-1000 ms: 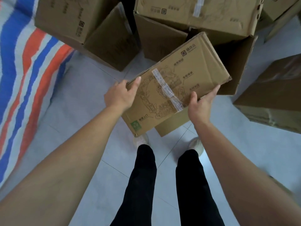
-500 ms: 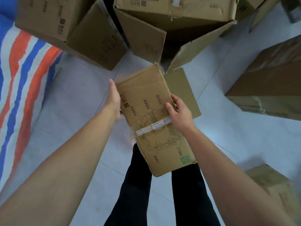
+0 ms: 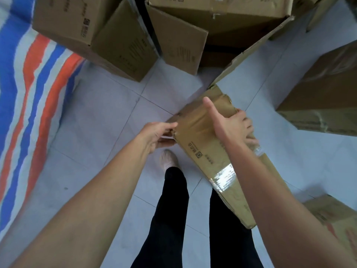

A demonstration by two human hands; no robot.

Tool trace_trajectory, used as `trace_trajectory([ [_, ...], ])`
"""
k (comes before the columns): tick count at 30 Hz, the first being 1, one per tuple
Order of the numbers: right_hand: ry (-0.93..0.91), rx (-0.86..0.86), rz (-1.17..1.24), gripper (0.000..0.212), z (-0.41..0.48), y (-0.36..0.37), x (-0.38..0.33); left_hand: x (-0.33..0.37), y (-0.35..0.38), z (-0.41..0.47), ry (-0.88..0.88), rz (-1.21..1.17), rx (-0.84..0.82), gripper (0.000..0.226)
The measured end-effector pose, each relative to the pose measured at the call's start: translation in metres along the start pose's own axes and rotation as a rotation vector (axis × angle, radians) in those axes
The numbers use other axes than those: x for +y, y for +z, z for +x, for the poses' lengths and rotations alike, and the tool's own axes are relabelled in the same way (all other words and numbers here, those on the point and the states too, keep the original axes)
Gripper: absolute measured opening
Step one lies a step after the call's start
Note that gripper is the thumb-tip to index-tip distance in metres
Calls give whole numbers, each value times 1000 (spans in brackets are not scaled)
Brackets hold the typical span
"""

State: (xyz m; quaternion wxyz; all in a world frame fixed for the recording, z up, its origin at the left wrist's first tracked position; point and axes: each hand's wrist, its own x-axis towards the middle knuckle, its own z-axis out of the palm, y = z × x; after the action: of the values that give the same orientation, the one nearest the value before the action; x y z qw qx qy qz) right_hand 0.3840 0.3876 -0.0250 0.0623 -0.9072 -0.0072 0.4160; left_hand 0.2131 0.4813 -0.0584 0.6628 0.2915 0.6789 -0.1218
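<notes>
A flattened brown cardboard box [image 3: 202,147] with clear tape across it hangs in front of my legs, slanting down to the right. My left hand [image 3: 156,135] pinches its left corner between thumb and fingers. My right hand [image 3: 231,124] grips the upper right edge, thumb stretched over the top face and fingers wrapped round the far side. The box's lower end reaches past my right thigh.
Several large cardboard boxes [image 3: 90,35] stand on the pale tiled floor [image 3: 100,117] ahead, one with open flaps [image 3: 177,43]. Another box [image 3: 324,97] stands at the right and a smaller one [image 3: 336,219] at lower right. A striped blue, red and white tarp [image 3: 29,84] covers the left.
The box has turned from its printed taped face to a narrower side and swung to the right. My right hand moved to its upper edge; my left hand shifted to the corner.
</notes>
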Motion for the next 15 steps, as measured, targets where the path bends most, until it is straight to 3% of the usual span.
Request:
trace_trajectory([
  [3,35,1,-59,141,2,-2,2,-13,11,-6,-18,116,-187,19],
  [7,-5,8,-83,113,20,-11,22,-30,23,4,-47,156,-263,22],
  [11,-141,-54,-14,100,41,-49,38,-50,33,33,-53,61,-19,28],
  [15,-157,-180,214,61,70,-106,74,-63,35,56,-14,115,195,48],
])
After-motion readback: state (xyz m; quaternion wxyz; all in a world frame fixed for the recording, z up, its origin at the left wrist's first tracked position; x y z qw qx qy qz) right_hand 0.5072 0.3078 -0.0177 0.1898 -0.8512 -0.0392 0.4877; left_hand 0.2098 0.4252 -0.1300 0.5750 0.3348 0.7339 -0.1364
